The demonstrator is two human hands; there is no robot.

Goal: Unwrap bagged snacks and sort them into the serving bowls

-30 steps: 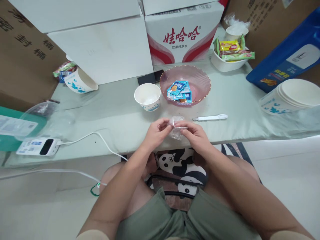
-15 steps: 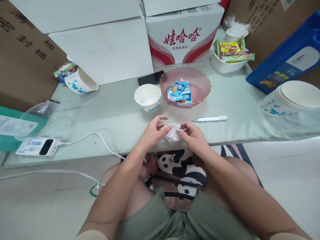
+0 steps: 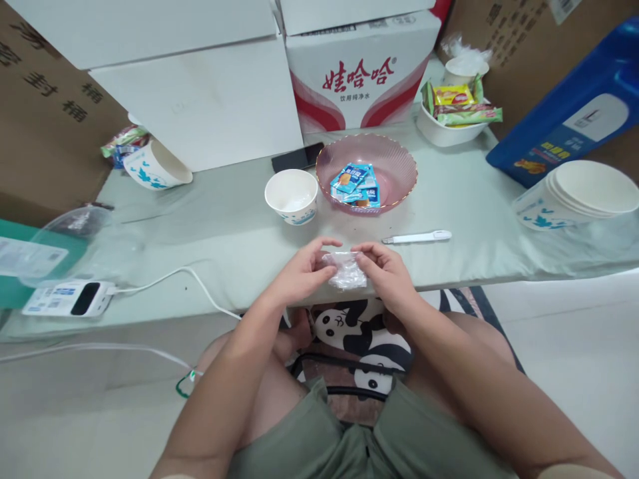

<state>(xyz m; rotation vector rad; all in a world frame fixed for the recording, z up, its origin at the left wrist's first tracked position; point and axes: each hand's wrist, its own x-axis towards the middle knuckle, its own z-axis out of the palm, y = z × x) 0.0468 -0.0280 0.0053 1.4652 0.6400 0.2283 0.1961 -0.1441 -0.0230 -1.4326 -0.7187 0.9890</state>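
Observation:
Between my two hands, over the table's front edge, is a small piece of crinkled clear plastic film (image 3: 348,271). My left hand (image 3: 308,269) has its thumb and fingers closed on the left side of the film. On the other side my right hand (image 3: 382,266) pinches its upper right corner between thumb and fingers. Just beyond my left hand stands a white paper bowl (image 3: 292,193) with a blue print. Behind my right hand lies a white utility knife (image 3: 418,237). A pink glass bowl (image 3: 399,189) with a gold rim holds several blue snack packets (image 3: 352,178).
At left lie a white power bank (image 3: 70,298) with a cable and a tipped paper cup (image 3: 154,165). A black phone (image 3: 297,158) rests behind the paper bowl. Toward the right are a snack tub (image 3: 449,133), a blue jug (image 3: 559,126) and stacked cups (image 3: 574,196). Boxes (image 3: 364,86) line the back.
The bunched film between my hands is now spread flatter and hangs lower. My left hand has shifted slightly, and the whole view has moved a little.

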